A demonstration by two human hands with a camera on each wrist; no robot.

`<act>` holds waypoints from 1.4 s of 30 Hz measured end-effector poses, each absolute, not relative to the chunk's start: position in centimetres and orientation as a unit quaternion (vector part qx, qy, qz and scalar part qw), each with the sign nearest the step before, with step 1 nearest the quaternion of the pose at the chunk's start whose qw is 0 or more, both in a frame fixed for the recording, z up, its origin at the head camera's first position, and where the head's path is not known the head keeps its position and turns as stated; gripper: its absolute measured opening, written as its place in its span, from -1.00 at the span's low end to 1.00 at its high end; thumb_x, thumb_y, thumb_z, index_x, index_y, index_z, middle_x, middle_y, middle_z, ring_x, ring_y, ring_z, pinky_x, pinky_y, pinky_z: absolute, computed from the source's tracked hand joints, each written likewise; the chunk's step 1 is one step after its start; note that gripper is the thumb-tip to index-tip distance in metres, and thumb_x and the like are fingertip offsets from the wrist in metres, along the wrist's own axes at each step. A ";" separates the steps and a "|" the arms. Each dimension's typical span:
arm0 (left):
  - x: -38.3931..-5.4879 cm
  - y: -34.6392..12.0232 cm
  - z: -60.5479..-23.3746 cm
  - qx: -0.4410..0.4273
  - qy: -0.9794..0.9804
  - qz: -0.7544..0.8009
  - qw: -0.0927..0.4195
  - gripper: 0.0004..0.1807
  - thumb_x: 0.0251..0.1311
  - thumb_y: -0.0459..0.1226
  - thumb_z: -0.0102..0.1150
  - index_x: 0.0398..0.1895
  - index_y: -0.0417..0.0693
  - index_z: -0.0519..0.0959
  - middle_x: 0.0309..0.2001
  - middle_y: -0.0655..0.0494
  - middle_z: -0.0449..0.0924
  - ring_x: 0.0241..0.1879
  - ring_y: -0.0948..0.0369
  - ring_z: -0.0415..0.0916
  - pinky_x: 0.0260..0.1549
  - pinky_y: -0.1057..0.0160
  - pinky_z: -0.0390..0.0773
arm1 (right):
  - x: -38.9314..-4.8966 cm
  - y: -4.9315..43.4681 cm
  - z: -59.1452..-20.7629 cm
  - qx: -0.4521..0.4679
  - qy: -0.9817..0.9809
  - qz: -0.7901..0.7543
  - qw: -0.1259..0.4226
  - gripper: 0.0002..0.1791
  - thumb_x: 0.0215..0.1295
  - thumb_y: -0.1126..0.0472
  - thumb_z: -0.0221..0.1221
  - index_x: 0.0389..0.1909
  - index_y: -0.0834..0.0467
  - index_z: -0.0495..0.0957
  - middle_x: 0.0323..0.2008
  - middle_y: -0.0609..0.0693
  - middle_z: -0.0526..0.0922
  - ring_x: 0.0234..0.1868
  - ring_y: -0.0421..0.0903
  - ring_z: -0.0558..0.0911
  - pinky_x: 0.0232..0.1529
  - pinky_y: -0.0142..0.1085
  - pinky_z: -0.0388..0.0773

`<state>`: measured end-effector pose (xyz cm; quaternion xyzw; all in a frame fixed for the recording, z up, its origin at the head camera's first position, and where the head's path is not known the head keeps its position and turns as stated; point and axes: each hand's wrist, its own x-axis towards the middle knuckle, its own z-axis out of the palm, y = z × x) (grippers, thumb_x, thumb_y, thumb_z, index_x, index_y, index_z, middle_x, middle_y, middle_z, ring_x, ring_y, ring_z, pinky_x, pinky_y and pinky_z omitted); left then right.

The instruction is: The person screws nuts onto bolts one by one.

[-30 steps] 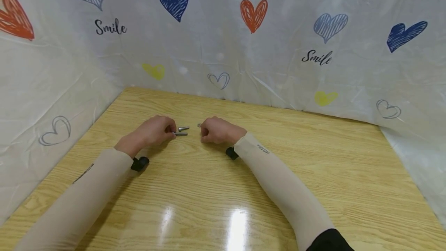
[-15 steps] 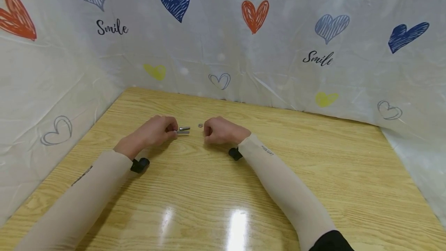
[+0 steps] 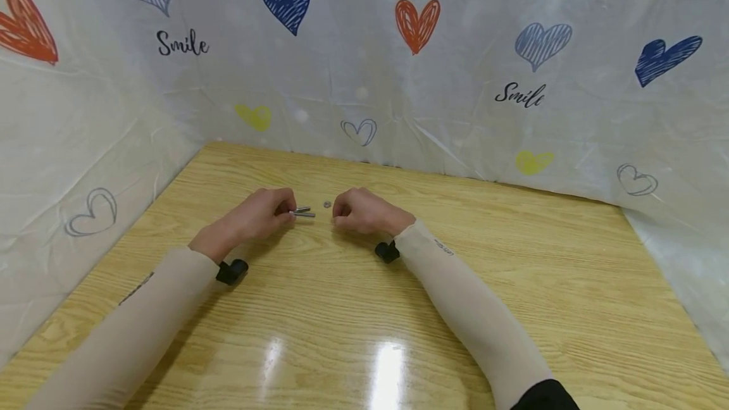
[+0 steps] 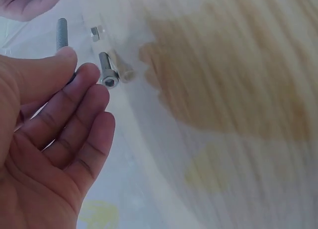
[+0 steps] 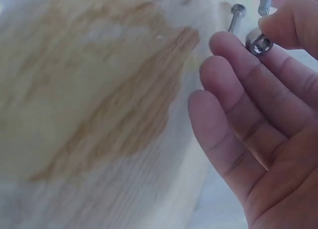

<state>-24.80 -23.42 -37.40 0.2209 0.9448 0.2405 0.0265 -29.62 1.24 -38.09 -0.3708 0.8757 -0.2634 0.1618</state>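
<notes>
My left hand (image 3: pixel 259 214) pinches a metal bolt (image 4: pixel 61 33) between thumb and forefinger, its threaded end pointing toward the other hand and its head hidden by the fingers. Across a small gap, my right hand (image 3: pixel 369 211) holds a nut (image 5: pixel 252 43) between thumb and fingertips, the threaded hole showing in the right wrist view. A second bolt (image 4: pixel 108 72), with a socket head, lies on the table just beyond the left fingertips. Farther right, a loose nut (image 3: pixel 327 204) rests on the wood between the two hands.
The wood-grain table (image 3: pixel 319 309) reaches back to a white cloth backdrop (image 3: pixel 353 68) printed with hearts and lettering. Another cloth wall (image 3: pixel 62 144) runs along the left edge. Small black cameras (image 3: pixel 231 272) are strapped under both wrists.
My left hand has shifted slightly right with its bolt, now covering the lying bolt's head in the head view. My right hand has moved a little right, uncovering more of the loose nut.
</notes>
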 end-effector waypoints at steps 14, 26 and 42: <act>-24.3 -21.9 -37.0 0.245 0.921 0.302 -0.023 -0.94 0.28 -0.36 0.17 -0.29 -0.08 0.47 -0.37 0.02 0.60 -0.40 0.20 0.52 -0.39 0.16 0.50 | -28.9 2.8 -38.1 -0.375 0.830 -0.393 0.128 -0.80 0.30 0.23 0.16 -0.11 0.19 0.61 -0.28 -0.08 0.63 -0.31 -0.16 0.58 -0.33 -0.32 0.55; -23.6 -19.6 -36.9 0.257 0.896 0.358 -0.055 -0.93 0.27 -0.38 0.18 -0.27 -0.12 0.48 -0.40 0.09 0.55 -0.40 0.20 0.49 -0.39 0.17 0.50 | -27.7 5.3 -38.2 -0.343 0.817 -0.458 0.071 -0.78 0.30 0.20 0.20 -0.11 0.22 0.61 -0.27 -0.10 0.63 -0.28 -0.16 0.57 -0.22 -0.29 0.52; -23.4 -15.7 -36.9 0.273 0.864 0.411 -0.101 -0.94 0.27 -0.36 0.19 -0.27 -0.10 0.49 -0.40 0.09 0.58 -0.43 0.23 0.49 -0.37 0.20 0.51 | -25.4 8.9 -37.5 -0.310 0.820 -0.482 0.005 -0.82 0.32 0.26 0.19 -0.10 0.18 0.62 -0.18 0.06 0.65 -0.29 -0.04 0.62 -0.25 -0.16 0.54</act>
